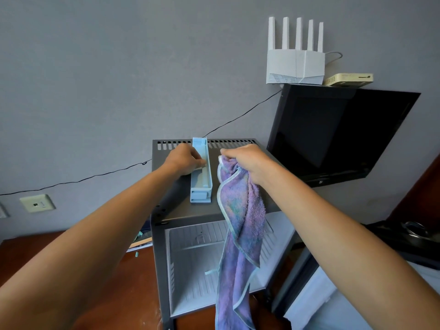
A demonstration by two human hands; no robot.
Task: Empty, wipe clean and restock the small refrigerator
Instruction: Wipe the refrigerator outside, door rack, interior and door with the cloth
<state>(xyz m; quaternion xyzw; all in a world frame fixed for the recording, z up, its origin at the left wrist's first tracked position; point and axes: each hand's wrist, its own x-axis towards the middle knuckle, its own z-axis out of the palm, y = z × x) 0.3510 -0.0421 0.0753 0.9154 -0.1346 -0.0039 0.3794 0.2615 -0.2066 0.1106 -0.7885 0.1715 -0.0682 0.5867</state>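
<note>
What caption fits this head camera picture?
Left hand holding a pale blue tray atop the open fridge, right hand gripping a purple towel.

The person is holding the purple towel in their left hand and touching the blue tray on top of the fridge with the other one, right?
Not quite: the head view shows the purple towel in the right hand. The left hand touches the blue tray atop the fridge.

I see the gray fridge (166, 246) open and bare inside, a pale blue tray (201, 177) on top, purple towel (240, 234) dangling at its three o'clock.
</note>
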